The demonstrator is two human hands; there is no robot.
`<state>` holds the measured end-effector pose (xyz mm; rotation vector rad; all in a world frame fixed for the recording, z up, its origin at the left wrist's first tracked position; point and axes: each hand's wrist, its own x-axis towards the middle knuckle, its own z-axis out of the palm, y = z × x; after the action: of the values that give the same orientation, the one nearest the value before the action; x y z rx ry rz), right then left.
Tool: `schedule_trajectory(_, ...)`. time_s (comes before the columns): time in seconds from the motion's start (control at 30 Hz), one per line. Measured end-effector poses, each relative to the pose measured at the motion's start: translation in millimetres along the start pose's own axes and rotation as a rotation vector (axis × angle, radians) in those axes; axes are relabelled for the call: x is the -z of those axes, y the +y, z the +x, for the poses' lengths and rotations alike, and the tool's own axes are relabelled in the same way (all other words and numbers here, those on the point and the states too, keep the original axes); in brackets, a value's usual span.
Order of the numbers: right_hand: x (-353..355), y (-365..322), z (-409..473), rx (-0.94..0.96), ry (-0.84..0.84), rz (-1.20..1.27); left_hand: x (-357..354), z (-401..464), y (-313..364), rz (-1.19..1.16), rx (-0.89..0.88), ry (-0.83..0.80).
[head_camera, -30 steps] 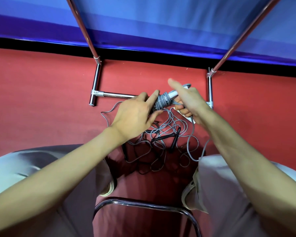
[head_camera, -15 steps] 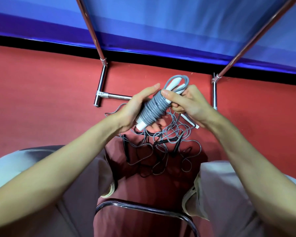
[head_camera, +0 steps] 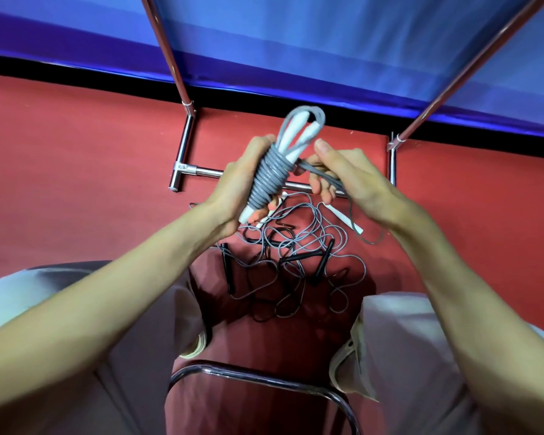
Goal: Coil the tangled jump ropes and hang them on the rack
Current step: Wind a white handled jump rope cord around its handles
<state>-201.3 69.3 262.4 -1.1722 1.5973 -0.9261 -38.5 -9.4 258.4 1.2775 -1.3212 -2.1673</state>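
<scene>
Grey rope coil [head_camera: 269,180], white handles [head_camera: 299,136], black ropes [head_camera: 264,277], red floor [head_camera: 76,183].

Grey coiled rope [head_camera: 269,177] tilted above tangled ropes [head_camera: 291,262] on floor.

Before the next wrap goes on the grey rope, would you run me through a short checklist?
1. Left hand grips the coiled bundle: ok.
2. Right hand pinches the loose strand: ok.
3. Wraps lie tight and side by side: ok.
4. Strand free of the floor tangle: cannot tell.
5. Rack within reach: ok.
</scene>
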Motion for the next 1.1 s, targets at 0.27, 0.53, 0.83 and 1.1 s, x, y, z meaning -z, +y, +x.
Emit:
schedule_trajectory(0.27,-9,7,-2,0.132,0.170,-0.208,4,4,10,0.166,-0.054,0.374)
schedule_trajectory(0.53,-35,13,1,-0.115,0.156,-0.108,6,5,-23,1.173,-0.303,0.503)
schedule_trajectory(0.83,-23,12,-5,-0.389,0.231,0.183,-2,-5,-46,1.556,-0.562,0.147)
schedule_trajectory(1.1,-21,19,-1,-0.458,0.343,0.276,-2,-3,-42,1.472,-0.582,0.173)
